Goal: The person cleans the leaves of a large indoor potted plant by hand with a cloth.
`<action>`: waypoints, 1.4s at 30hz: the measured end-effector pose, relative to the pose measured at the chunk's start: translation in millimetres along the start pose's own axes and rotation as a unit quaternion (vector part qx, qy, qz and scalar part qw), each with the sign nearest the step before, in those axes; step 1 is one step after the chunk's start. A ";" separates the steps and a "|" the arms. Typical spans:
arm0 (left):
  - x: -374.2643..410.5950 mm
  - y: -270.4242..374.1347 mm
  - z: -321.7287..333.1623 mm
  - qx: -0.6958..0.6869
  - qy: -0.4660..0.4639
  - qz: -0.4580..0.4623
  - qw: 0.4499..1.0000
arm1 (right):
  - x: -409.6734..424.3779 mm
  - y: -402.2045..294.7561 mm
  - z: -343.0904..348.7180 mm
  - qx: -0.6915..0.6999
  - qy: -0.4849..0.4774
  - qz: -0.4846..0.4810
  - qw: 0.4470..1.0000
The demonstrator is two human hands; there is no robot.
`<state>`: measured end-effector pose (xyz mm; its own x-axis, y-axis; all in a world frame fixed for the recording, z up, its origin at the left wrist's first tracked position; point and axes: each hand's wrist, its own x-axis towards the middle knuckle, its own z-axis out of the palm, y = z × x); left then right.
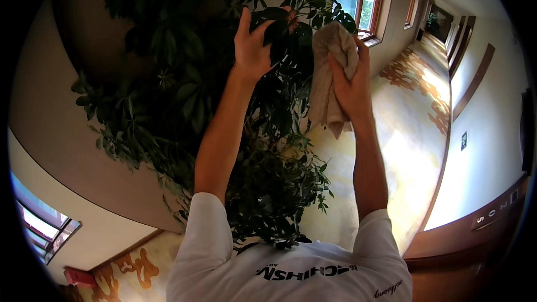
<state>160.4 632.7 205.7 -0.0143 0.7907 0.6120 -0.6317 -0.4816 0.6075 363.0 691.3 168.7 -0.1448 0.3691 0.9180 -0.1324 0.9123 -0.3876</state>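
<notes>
A tall, leafy potted-type plant, seemingly a schefflera [195, 105], fills the middle of the view; its base is hidden. My left hand [254, 52] is raised among its upper leaves, thumb apart from the fingers. A dark green leaf [277, 35] lies across those fingers and partly hides them. To the right, my right hand [352, 88] grips a folded beige cloth [325, 75], which is bunched at the top and hangs down past the palm. The cloth is beside the plant's outer leaves; whether it touches them I cannot tell.
A corridor with patterned carpet [413, 79] runs off at upper right. An open wood-framed window [369, 4] is near the cloth. A brown wooden door [461, 243] stands at lower right, and a red box [79, 277] sits on the floor at lower left.
</notes>
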 end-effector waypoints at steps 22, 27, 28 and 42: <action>-5.6 -14.4 9.9 0.049 0.066 0.022 0.996 | 1.8 -30.8 8.2 -0.210 -0.166 -0.019 0.963; -4.7 -22.0 16.2 0.000 0.054 0.048 0.997 | 6.7 -12.4 48.5 -0.279 -0.155 -0.060 0.946; -4.4 -21.0 12.4 -0.006 0.062 0.059 0.996 | 0.2 -17.6 50.7 -0.271 -0.170 -0.060 0.946; -12.3 -25.3 15.4 0.086 0.081 0.039 0.992 | 19.5 -34.0 23.9 -0.236 -0.123 -0.009 0.964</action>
<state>188.5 629.3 190.5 -0.1903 0.7924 0.5796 -0.4829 -0.5896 0.6474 341.3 663.2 197.8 -0.3819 0.3528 0.8542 0.3162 0.9184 -0.2379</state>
